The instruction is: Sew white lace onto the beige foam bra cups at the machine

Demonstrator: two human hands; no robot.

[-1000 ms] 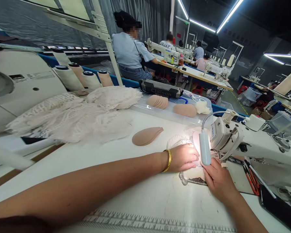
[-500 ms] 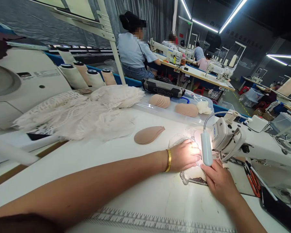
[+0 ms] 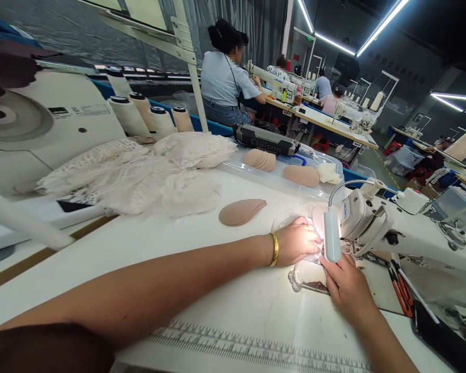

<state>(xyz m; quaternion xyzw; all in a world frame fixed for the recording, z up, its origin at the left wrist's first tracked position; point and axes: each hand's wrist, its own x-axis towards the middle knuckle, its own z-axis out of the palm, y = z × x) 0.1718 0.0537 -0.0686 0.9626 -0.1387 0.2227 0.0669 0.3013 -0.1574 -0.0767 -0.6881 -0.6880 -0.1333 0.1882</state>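
My left hand (image 3: pixel 298 242), with a gold bangle at its wrist, lies with fingers flat on pale lace fabric (image 3: pixel 284 220) beside the needle area of the sewing machine (image 3: pixel 376 217). Close to the needle, my right hand (image 3: pixel 349 287) is closed, thumb and fingers together at the fabric's near edge; the lamp partly hides its fingertips. A small lamp (image 3: pixel 332 235) on a bent neck glares over the work, washing out detail. Left of my left hand lies a stack of beige teardrop-shaped pads (image 3: pixel 241 212).
White lace pieces (image 3: pixel 151 176) are heaped at left, before thread cones (image 3: pixel 128 116). A clear tray (image 3: pixel 233 167) holds beige oval pads (image 3: pixel 301 176). Orange-handled scissors (image 3: pixel 402 290) and a black phone-like object (image 3: pixel 442 331) lie right. A printed ruler (image 3: pixel 233 344) runs along the front. Co-workers sit beyond.
The camera view has shifted slightly, so the scene's left side sits further right. My left hand appears a little higher; both hands stay at the fabric by the needle.
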